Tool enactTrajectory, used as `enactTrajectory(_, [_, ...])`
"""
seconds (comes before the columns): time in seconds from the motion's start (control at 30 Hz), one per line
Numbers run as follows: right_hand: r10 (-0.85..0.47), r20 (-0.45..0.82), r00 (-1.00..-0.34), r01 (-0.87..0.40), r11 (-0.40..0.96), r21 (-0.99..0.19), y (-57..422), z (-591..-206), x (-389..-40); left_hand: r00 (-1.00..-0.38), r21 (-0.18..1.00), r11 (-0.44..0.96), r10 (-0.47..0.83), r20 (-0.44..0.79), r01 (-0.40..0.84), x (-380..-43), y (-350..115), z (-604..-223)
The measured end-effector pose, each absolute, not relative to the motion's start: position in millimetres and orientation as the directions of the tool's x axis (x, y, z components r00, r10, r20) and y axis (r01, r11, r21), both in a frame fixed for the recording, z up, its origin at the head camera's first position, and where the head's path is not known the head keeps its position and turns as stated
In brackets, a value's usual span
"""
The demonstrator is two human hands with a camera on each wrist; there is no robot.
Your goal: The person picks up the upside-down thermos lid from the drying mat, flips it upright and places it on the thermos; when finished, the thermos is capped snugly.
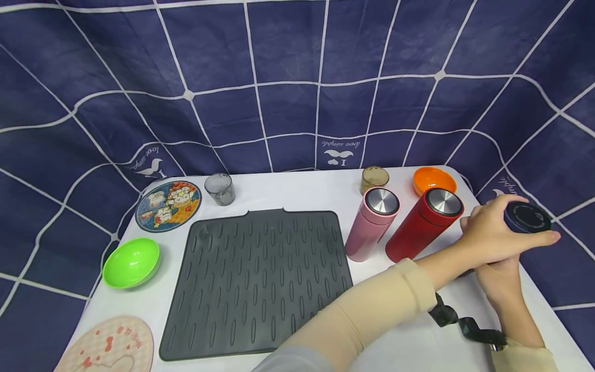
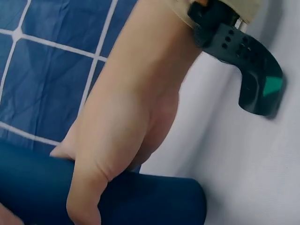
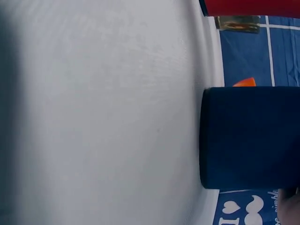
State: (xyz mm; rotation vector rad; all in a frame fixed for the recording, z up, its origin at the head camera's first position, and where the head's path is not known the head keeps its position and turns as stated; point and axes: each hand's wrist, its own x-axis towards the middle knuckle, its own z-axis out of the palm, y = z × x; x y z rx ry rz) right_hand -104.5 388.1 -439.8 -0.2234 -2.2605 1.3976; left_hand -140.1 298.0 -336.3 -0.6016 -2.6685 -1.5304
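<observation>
A dark blue thermos (image 1: pixel 527 217) is at the right edge of the table, with both hands on it. My left hand (image 1: pixel 492 232) grips its top from the side, thumb in front and fingers behind. Lower down, my right hand (image 1: pixel 499 276) holds the body; in the left wrist view its thumb wraps over the blue thermos (image 2: pixel 154 197). The base of the thermos (image 3: pixel 248 138) shows close to the white tabletop in the right wrist view. Next to the hands stand a red thermos (image 1: pixel 416 232) and a pink thermos (image 1: pixel 369 230), both with silver lid tops.
Behind the thermoses are an amber glass (image 1: pixel 374 178) and an orange bowl (image 1: pixel 434 181). A dark grey ridged mat (image 1: pixel 265 279) covers the middle. Leftward lie a grey glass (image 1: pixel 220 189), a patterned round mat (image 1: pixel 168 206), a green bowl (image 1: pixel 131 263) and a pink mat (image 1: pixel 109 346).
</observation>
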Motion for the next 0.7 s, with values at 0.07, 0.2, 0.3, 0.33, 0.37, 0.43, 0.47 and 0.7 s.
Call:
enactTrajectory(0.07, [0.375, 0.275, -0.886, -0.056, 0.501, -0.864, 389.0, -440.4, -102.3, -0.940, 0.807, 0.496, 0.271, 0.206, 0.320, -136.2, 298.9, -336.3])
enactTrajectory(0.2, [0.384, 0.261, -0.886, -0.006, 0.552, -0.834, 388.6, -442.1, -97.3, -0.934, 0.728, 0.585, 0.214, 0.287, 0.358, -131.2, 299.6, -339.1])
enactTrajectory(0.3, [0.373, 0.278, -0.885, -0.057, 0.506, -0.860, 387.6, -441.0, -98.3, -0.916, 0.707, 0.584, 0.290, 0.278, 0.400, -136.4, 297.7, -338.3])
enactTrajectory(0.33, [0.374, 0.281, -0.884, -0.063, 0.500, -0.864, 387.2, -440.3, -98.7, -0.909, 0.727, 0.555, 0.334, 0.249, 0.403, -138.8, 296.4, -337.1])
enactTrajectory(0.37, [0.373, 0.289, -0.882, -0.083, 0.481, -0.873, 386.8, -439.5, -99.7, -0.901, 0.750, 0.526, 0.375, 0.218, 0.401, -141.2, 295.5, -336.1])
enactTrajectory(0.43, [0.372, 0.290, -0.882, -0.109, 0.438, -0.892, 386.4, -438.3, -101.0, -0.890, 0.790, 0.486, 0.428, 0.159, 0.375, -143.6, 293.7, -333.7])
enactTrajectory(0.47, [0.375, 0.287, -0.881, -0.116, 0.418, -0.901, 386.3, -438.2, -100.9, -0.894, 0.795, 0.490, 0.427, 0.138, 0.357, -143.1, 294.1, -332.5])
enactTrajectory(0.7, [0.409, 0.251, -0.877, -0.003, 0.520, -0.854, 383.4, -442.1, -93.8, -0.910, 0.655, 0.632, 0.289, 0.298, 0.415, -132.5, 298.0, -334.1])
